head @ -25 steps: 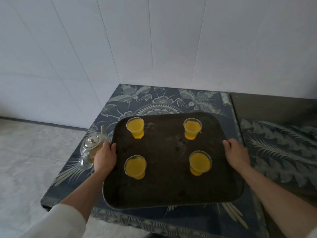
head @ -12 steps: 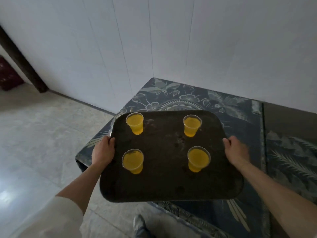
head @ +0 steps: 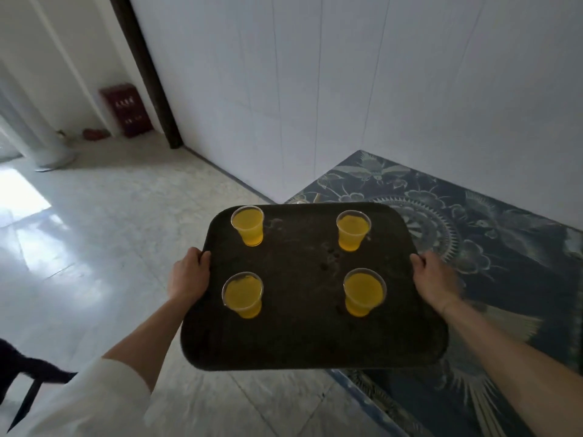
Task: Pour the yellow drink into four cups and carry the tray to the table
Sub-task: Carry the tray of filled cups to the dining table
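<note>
The dark tray (head: pixel 303 335) is held in the air, partly over the pale tiled floor (head: pixel 94 247) and partly over the patterned desk (head: pixel 492 234). The left hand (head: pixel 188 275) grips its left rim, the right hand (head: pixel 437 280) its right rim. Four cups (head: pixel 248 225) of yellow drink stand upright, well apart, one near each corner.

left arm (head: pixel 148 339): white sleeve pushed up | right arm (head: pixel 504 357): bare, sleeve possibly out of frame
</note>
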A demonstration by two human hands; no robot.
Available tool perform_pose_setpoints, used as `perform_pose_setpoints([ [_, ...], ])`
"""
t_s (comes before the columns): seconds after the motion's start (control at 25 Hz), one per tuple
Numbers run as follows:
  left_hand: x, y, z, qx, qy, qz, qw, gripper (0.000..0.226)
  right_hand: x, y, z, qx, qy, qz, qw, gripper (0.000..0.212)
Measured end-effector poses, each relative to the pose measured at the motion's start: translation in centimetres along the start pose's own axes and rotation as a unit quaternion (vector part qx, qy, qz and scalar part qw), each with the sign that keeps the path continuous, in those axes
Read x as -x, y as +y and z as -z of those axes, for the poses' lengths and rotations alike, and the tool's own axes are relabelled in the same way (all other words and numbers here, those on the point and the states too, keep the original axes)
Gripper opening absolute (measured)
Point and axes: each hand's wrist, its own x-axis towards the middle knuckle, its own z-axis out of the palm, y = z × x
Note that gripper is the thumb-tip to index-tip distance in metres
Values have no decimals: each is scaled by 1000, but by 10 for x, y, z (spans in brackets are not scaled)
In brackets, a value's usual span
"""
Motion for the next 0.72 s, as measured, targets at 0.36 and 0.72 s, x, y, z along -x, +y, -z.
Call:
perform_pose_setpoints([
  [0.36,20,-114,93,-8,53,94,994,35,33,-113,-65,-2,-62,85,994,31],
  [0.72,56,-234,179,-5,120,167,979,35,92,-232,-137,13,-126,171,977,34],
])
